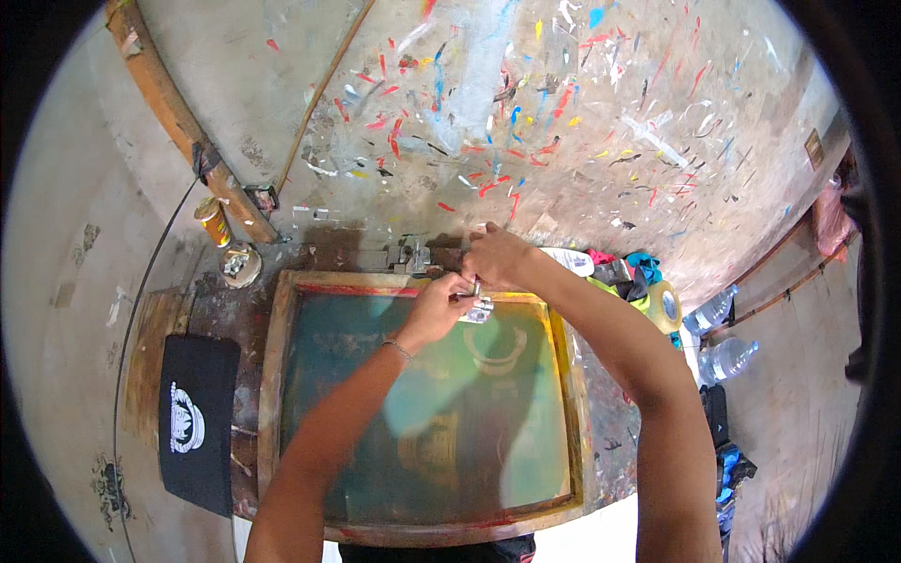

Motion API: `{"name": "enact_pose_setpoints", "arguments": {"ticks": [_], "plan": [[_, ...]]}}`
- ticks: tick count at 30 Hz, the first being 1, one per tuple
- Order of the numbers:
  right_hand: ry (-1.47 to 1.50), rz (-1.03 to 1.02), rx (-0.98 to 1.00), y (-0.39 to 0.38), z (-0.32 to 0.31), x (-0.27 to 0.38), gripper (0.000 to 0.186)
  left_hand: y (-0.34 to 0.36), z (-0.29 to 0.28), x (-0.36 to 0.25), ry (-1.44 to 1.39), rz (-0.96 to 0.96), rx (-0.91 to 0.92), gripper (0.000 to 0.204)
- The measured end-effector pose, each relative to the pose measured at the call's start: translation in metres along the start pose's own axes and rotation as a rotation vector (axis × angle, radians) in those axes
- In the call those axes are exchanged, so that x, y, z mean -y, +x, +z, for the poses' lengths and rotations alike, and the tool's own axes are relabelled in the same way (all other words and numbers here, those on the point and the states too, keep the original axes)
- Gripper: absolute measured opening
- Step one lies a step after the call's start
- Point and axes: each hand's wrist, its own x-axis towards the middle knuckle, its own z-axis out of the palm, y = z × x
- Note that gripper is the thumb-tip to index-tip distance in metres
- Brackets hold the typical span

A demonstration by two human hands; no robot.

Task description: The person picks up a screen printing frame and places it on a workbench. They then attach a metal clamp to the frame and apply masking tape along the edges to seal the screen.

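Metal clamp (479,311): shiny, angular, at the far side of the screen frame (275,375), right of its middle. Left to right from here.

Far left: rough brown timber post (178,122), then a matte black flat panel (202,474) nearer in, with a crisp white printed figure. Beyond the panel, a round yellow-orange can (214,223) and just beside it a squat jar (242,266) with a grubby, whitish top.

Centre: the frame, rectangular, wooden rails stained yellow and red, taut green mesh (366,450) with faint ghost shapes. Second metal fitting (410,258), blocky, just past the far rail, left of the hands.

Left hand (441,308): thumb and fingers pinched on the clamp. Right hand (497,259): just right and beyond, fingers bent down close to it; contact hidden, can't tell if they grip.

Right: crumpled multicoloured cloths (643,274), glossy yellowish tape roll (665,308), then clear ribbed plastic bottle (725,360) lying on its side.
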Motion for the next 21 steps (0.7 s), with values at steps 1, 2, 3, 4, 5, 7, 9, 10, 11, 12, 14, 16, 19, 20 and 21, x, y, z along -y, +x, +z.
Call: {"name": "enact_pose_setpoints", "arguments": {"ticks": [1, 2, 3, 4, 5, 7, 9, 10, 11, 12, 14, 16, 19, 20, 21], "plan": [[-0.002, -0.004, -0.019, 0.005, 0.0, -0.003, 0.017, 0.002, 0.001, 0.004, -0.01, 0.012, -0.048, 0.022], [0.039, -0.011, -0.024, 0.009, 0.0, -0.007, 0.019, 0.006, 0.001, 0.007, -0.036, 0.02, -0.061, 0.022], [0.081, -0.021, -0.026, 0.013, 0.001, -0.011, 0.02, 0.008, 0.001, 0.009, -0.059, 0.004, -0.076, 0.021], [0.124, -0.022, -0.015, 0.017, 0.003, -0.015, 0.022, 0.009, 0.001, 0.011, -0.09, 0.004, -0.098, 0.02], [0.186, -0.018, -0.017, 0.021, 0.005, -0.019, 0.023, 0.009, 0.002, 0.011, -0.029, 0.023, -0.138, 0.018], [0.316, 0.001, 0.006, 0.032, 0.012, -0.028, 0.025, 0.007, 0.003, 0.011, 0.307, 0.229, -0.265, 0.015], [0.502, 0.005, -0.064, 0.046, 0.019, -0.036, 0.026, 0.005, 0.004, 0.01, 0.492, 0.338, -0.333, 0.011], [0.595, 0.009, -0.1, 0.051, 0.024, -0.04, 0.027, 0.005, 0.004, 0.01, 0.501, 0.355, -0.35, 0.01], [0.562, -0.021, -0.219, 0.055, 0.029, -0.043, 0.025, 0.005, 0.004, 0.009, 0.53, 0.372, -0.377, 0.009], [0.55, -0.036, -0.323, 0.057, 0.034, -0.046, 0.025, 0.006, 0.004, 0.009, 0.523, 0.377, -0.399, 0.01], [0.497, 0.0, -0.44, 0.06, 0.043, -0.049, 0.025, 0.006, 0.004, 0.008, 0.569, 0.394, -0.458, 0.013], [0.644, 0.227, -0.316, 0.059, 0.05, -0.049, 0.032, 0.006, 0.004, 0.006, 0.598, 0.34, -0.42, 0.012], [0.764, 0.434, -0.235, 0.06, 0.058, -0.046, 0.03, 0.013, 0.009, 0.002, 0.655, 0.319, -0.418, 0.018], [0.816, 0.39, -0.275, 0.061, 0.061, -0.045, 0.028, 0.017, 0.012, 0.001, 0.693, 0.337, -0.434, 0.021], [0.847, 0.349, -0.298, 0.063, 0.064, -0.044, 0.029, 0.02, 0.014, 0.0, 0.732, 0.358, -0.453, 0.025]]}}
